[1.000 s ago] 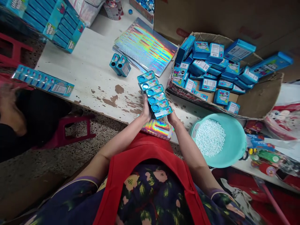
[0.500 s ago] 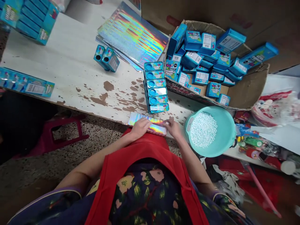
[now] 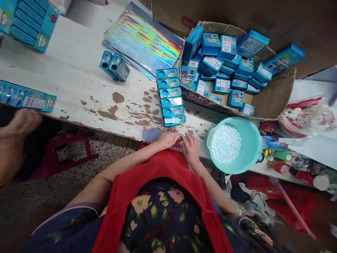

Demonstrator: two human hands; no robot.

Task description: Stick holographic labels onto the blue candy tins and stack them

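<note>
- The shiny sheet [image 3: 152,134] lies on the worktop [image 3: 79,63], at its near edge, under the left hand [image 3: 168,138] and right hand [image 3: 191,148].
- Fingers [image 3: 187,138] touch it; whether they pinch cannot be told.
- Likely light, slippery, easily creased; best held by its edges.

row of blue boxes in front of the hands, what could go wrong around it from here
The row of blue boxes sits just beyond the left hand and right hand, so a forward nudge might skew it. The shiny strip at the hands lies along the edge of the table and could slip off. A bump to the teal basin might spill its white pieces.
</note>
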